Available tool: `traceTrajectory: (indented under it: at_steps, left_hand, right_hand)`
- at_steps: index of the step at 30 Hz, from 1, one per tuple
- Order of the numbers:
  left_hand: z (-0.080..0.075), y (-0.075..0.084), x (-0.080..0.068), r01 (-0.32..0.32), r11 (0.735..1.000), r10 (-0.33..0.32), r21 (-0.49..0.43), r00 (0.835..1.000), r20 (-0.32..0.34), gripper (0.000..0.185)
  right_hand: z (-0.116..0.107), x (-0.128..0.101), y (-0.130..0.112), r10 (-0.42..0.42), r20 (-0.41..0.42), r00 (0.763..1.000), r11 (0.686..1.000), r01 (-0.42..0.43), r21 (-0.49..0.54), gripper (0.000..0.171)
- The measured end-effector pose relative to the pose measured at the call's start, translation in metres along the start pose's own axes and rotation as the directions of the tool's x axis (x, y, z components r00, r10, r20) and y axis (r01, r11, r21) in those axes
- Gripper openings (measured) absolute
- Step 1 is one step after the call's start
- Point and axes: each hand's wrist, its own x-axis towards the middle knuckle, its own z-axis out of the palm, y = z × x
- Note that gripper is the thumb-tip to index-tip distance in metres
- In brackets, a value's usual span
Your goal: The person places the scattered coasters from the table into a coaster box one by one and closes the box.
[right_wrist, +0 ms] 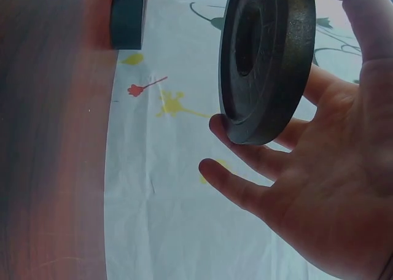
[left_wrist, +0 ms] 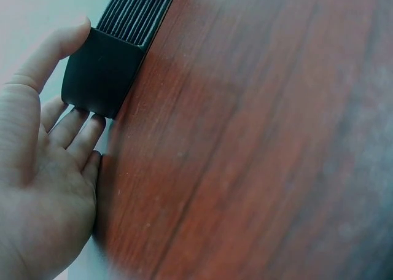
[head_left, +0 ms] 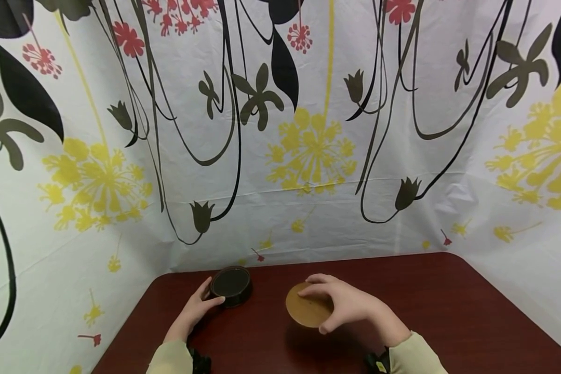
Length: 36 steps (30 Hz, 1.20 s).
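A floral-printed white sheet (head_left: pixel 308 156), creased and hung as a backdrop, wraps three sides of a dark reddish wood-grain tabletop (head_left: pixel 449 311) with rounded corners, where a person works with both hands

The right hand (head_left: pixel 350 306) holds a round, flat lid (head_left: pixel 306 306) lifted above the tabletop, thumb on one edge and fingers (right_wrist: pixel 245 151) curled under the other. From the head view its top face is a smooth tan disc; the right wrist view shows its underside as dark, matte and slightly rough, with a raised rim and a recessed centre

To the left and a little further back, a low round black container (head_left: pixel 231 284) stands on the tabletop, well apart from the lid. Its wall is smooth and dark; fine parallel ridges show across its open top in the left wrist view. The left hand (head_left: pixel 194 311) steadies it, thumb against one side of the wall and fingers (left_wrist: pixel 80 129) loosely curved round the near side

The step in hand appears to be handling the lid while the container is held still. Any next move with the lid, judged from this, calls for keeping the disc level and the container braced, since the rim looks shallow
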Motion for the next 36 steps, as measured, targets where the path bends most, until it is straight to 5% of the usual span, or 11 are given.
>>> traceTrajectory:
  at_steps: [21,36]
  left_hand:
    - [-0.001,0.0,-0.002,-0.009,1.0,0.009,-0.007,1.0,0.007,0.096]
    - [-0.001,-0.002,-0.001,-0.02,0.999,0.02,-0.031,1.0,0.003,0.095]
  right_hand:
    - [-0.005,0.002,-0.003,-0.026,0.0,1.0,1.0,0.026,-0.011,0.073]
    - [-0.011,0.043,0.009,-0.045,0.051,0.998,0.999,0.046,-0.018,0.073]
